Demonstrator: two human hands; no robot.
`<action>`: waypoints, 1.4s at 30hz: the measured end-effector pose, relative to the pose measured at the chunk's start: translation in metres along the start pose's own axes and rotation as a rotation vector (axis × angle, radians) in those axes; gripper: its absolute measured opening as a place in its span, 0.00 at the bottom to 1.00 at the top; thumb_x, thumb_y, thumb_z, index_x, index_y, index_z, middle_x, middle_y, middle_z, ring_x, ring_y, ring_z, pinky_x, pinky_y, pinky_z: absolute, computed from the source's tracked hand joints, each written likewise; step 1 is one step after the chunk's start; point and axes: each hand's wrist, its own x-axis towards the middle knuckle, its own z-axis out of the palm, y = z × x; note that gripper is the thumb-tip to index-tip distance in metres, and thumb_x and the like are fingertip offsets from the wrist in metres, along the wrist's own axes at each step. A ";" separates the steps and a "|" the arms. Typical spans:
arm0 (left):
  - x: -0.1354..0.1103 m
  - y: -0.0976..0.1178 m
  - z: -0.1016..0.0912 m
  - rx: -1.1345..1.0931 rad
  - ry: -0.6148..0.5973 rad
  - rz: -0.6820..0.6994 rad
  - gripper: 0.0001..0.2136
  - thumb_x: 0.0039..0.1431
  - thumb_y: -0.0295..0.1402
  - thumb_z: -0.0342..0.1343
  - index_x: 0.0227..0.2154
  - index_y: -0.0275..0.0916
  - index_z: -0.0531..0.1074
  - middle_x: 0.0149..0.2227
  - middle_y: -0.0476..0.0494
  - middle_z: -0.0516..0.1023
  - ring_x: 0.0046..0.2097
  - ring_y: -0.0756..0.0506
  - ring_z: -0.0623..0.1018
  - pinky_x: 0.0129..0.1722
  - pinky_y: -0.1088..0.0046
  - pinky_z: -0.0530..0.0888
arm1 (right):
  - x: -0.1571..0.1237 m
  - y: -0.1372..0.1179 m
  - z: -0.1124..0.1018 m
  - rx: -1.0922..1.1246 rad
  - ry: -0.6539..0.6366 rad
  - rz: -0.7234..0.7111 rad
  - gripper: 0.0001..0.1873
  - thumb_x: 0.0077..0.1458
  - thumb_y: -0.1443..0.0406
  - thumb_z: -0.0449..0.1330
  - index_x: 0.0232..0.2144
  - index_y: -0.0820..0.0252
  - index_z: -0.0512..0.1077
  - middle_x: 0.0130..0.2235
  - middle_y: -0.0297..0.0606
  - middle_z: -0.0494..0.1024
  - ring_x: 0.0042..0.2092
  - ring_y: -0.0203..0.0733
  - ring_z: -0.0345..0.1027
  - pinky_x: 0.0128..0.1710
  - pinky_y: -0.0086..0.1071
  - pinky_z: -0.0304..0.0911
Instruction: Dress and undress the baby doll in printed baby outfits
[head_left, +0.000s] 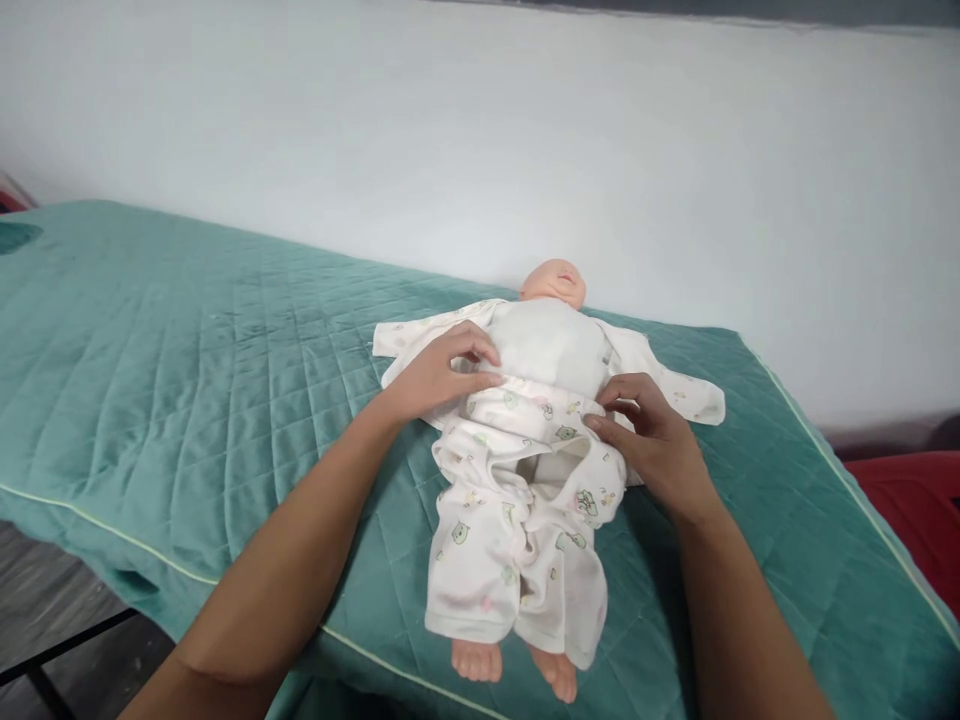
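A baby doll (553,283) lies on its back, feet toward me. It wears white printed pants (480,540) with an open split at the crotch. A white printed top (686,393) spreads open beneath it, and the pale torso (551,345) shows. My left hand (442,370) pinches the waistband at the doll's side on my left. On the other side, my right hand (649,430) has thumb and fingers closed on the waistband's edge. The doll's bare feet (478,660) stick out of the pant legs.
A green quilted cover (225,370) lies over the table, its piped edge toward me. Behind it stands a white wall (375,130). A red chair (911,510) is at the right, and a black metal bar (71,645) at lower left.
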 end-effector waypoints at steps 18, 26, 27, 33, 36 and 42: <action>0.024 -0.014 0.006 0.070 0.026 -0.083 0.12 0.61 0.42 0.56 0.30 0.39 0.65 0.28 0.53 0.66 0.31 0.50 0.64 0.31 0.74 0.60 | 0.025 0.010 0.018 -0.304 0.121 -0.050 0.13 0.62 0.56 0.59 0.28 0.55 0.65 0.29 0.31 0.70 0.33 0.40 0.62 0.37 0.35 0.58; 0.039 -0.050 0.010 -0.497 0.074 -0.298 0.16 0.53 0.44 0.64 0.28 0.39 0.65 0.26 0.54 0.63 0.26 0.53 0.61 0.27 0.76 0.58 | 0.054 0.022 0.020 0.251 0.129 0.360 0.16 0.51 0.52 0.66 0.29 0.53 0.66 0.22 0.26 0.64 0.23 0.34 0.54 0.23 0.30 0.50; 0.037 -0.051 0.009 -0.526 0.078 -0.310 0.17 0.52 0.44 0.65 0.28 0.39 0.66 0.26 0.53 0.64 0.26 0.53 0.62 0.27 0.76 0.59 | 0.053 0.024 0.018 0.338 0.143 0.386 0.16 0.49 0.53 0.68 0.29 0.53 0.66 0.23 0.26 0.65 0.23 0.34 0.55 0.23 0.30 0.52; 0.027 -0.044 0.000 -0.508 0.122 -0.331 0.17 0.48 0.45 0.68 0.28 0.37 0.70 0.28 0.51 0.68 0.30 0.52 0.66 0.30 0.76 0.62 | 0.047 0.030 0.003 0.574 0.150 0.475 0.19 0.41 0.55 0.73 0.27 0.56 0.69 0.25 0.28 0.67 0.26 0.34 0.59 0.25 0.29 0.56; 0.023 -0.043 -0.008 -0.475 0.079 -0.352 0.17 0.47 0.45 0.68 0.30 0.37 0.72 0.30 0.49 0.71 0.32 0.50 0.68 0.32 0.75 0.63 | 0.046 0.031 -0.006 0.552 0.144 0.502 0.18 0.40 0.56 0.74 0.26 0.57 0.70 0.25 0.27 0.67 0.26 0.33 0.58 0.24 0.28 0.55; 0.017 -0.045 -0.022 -0.248 -0.123 -0.372 0.11 0.50 0.40 0.64 0.32 0.38 0.74 0.28 0.51 0.68 0.30 0.51 0.66 0.31 0.74 0.60 | 0.040 0.032 -0.022 0.310 -0.059 0.495 0.16 0.47 0.55 0.71 0.31 0.56 0.72 0.24 0.28 0.69 0.24 0.33 0.59 0.23 0.28 0.54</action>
